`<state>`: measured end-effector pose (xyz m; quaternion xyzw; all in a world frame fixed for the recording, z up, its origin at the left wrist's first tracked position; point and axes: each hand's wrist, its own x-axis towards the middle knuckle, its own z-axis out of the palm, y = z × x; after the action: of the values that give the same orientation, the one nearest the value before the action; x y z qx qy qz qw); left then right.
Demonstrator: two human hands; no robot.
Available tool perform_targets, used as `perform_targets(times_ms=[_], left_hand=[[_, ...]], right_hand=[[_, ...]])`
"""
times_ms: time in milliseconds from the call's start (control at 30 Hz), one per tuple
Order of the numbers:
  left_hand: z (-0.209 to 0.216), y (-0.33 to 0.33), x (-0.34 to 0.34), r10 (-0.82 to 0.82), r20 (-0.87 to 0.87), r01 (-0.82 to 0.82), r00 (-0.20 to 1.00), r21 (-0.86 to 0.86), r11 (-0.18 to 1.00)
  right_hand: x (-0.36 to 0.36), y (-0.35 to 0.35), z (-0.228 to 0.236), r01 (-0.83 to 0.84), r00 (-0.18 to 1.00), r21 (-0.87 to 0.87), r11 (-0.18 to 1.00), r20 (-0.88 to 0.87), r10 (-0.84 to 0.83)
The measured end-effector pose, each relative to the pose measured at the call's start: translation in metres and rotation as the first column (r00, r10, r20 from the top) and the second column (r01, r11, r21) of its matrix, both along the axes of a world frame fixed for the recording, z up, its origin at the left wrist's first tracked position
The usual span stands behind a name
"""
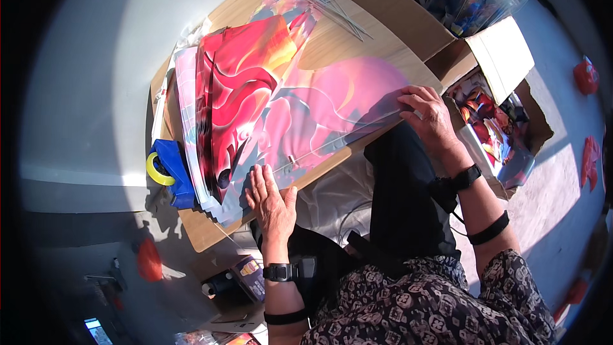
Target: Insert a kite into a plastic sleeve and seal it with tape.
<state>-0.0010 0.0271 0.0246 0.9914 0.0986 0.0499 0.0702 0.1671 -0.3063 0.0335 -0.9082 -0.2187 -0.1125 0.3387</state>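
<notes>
A thin, see-through pink printed sheet, like a kite's sail, lies spread across a wooden board in front of me. A thin rod runs along its near edge, with a small clip-like piece partway. My left hand rests flat on the sheet's near left corner, fingers stretched out. At the sheet's right end, my right hand has its fingers bent over the edge, thumb close beneath; the exact grip is partly hidden. Left of them lies a stack of red and orange printed sheets, creased and overlapping.
Several thin sticks lie at the board's far side. A blue tape dispenser with yellow tape stands at its left edge. Right of the board, an open cardboard box holds colourful packets; plastic-wrapped bundles lie beyond. An orange bag is at lower left.
</notes>
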Motion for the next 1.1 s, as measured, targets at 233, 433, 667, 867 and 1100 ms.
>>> perform_targets(times_ms=[233, 433, 667, 867, 1100], left_hand=[[0.004, -0.002, 0.002, 0.002, -0.024, -0.003, 1.0, -0.026, 1.0], [0.013, 0.001, 0.009, -0.014, 0.033, 0.015, 0.999, -0.024, 1.0], [0.011, -0.006, 0.025, -0.004, 0.156, -0.002, 0.988, 0.041, 0.999], [0.014, -0.003, 0.038, -0.102, 0.28, 0.074, 0.955, 0.108, 0.991], [0.026, 0.004, 0.055, -0.071, 0.357, 0.054, 0.931, 0.057, 0.997]], right_hand=[[0.033, 0.005, -0.002, -0.087, 0.995, 0.052, 0.995, -0.053, 0.09], [0.052, 0.012, -0.015, -0.143, 0.99, 0.024, 0.989, -0.002, 0.143], [0.066, 0.02, -0.013, -0.039, 0.994, 0.068, 0.997, -0.096, 0.045], [0.076, 0.024, -0.008, -0.027, 0.98, 0.238, 0.971, -0.187, 0.073], [0.075, 0.042, 0.045, 0.134, 0.859, 0.767, 0.628, -0.406, 0.313]])
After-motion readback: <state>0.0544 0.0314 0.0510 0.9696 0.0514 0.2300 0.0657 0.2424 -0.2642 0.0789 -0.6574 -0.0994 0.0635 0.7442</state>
